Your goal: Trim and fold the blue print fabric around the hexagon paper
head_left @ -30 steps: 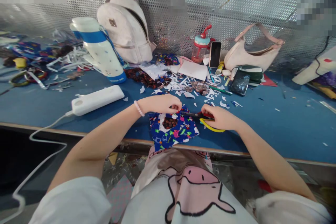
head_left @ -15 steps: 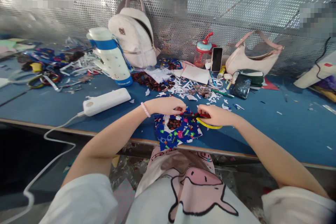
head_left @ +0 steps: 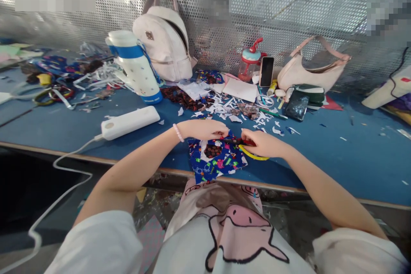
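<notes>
My right hand (head_left: 261,142) is closed around a pair of scissors (head_left: 253,155); one yellow handle loop curves below the fingers. The dark blades point left toward my left hand (head_left: 215,129). That hand, with its pink beaded bracelet, has its fingers pinched together just above the cloth. What it pinches is too small to make out; a bit of red shows at the fingertips. Beneath both hands lies a blue patterned cloth (head_left: 208,168) at the table's front edge, with a white piece and a dark brown-red patch on it.
Paper scraps (head_left: 224,107) and brown cloth (head_left: 183,98) lie beyond my hands. Behind stand a bottle (head_left: 136,70), a backpack (head_left: 163,47), a red-lidded cup (head_left: 248,64), a phone (head_left: 266,72) and a handbag (head_left: 308,72). A white corded device (head_left: 131,123) lies left.
My right hand has tilted slightly and the yellow scissor loop has shifted a little left and down. My left hand and the cloth stay nearly in place.
</notes>
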`<state>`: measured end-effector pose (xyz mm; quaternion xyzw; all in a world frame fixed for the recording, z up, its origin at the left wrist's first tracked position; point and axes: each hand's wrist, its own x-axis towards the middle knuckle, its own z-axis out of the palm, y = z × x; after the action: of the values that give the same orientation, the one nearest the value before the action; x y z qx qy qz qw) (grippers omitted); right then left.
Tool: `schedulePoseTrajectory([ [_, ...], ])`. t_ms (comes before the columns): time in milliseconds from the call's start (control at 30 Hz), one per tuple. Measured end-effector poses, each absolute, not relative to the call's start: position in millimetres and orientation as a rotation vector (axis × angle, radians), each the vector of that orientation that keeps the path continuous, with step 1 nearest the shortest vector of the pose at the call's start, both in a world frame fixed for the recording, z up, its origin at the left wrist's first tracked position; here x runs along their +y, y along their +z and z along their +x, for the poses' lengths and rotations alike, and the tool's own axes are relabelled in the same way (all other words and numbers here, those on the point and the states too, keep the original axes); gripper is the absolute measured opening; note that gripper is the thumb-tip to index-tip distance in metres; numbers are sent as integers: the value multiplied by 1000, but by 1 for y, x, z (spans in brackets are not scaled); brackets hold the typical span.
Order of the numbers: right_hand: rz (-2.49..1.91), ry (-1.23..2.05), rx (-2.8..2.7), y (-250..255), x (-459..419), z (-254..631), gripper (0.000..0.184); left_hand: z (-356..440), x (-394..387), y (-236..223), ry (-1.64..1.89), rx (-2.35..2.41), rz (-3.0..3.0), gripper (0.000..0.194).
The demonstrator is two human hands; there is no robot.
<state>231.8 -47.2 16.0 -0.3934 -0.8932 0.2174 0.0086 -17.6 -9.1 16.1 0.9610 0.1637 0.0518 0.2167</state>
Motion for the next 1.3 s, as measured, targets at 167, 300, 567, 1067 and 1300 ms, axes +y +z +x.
schedulePoseTrajectory([
  [167, -1248, 637, -2795, 13, -47, 232, 18, -17, -7, 16, 119, 431, 2608, 13],
  [300, -1245, 635, -2785, 14, -48, 231, 18, -17, -6, 16, 114, 425, 2607, 13],
  [567, -1242, 641, -2785, 23, -44, 242, 21, -18, -4, 13, 111, 440, 2600, 13],
  [1067, -1258, 720, -2799, 23, -43, 239, 20, -17, -6, 14, 75, 508, 2624, 14],
  [1300, -1272, 755, -2797, 23, -43, 238, 19, -17, -5, 14, 67, 509, 2607, 14],
])
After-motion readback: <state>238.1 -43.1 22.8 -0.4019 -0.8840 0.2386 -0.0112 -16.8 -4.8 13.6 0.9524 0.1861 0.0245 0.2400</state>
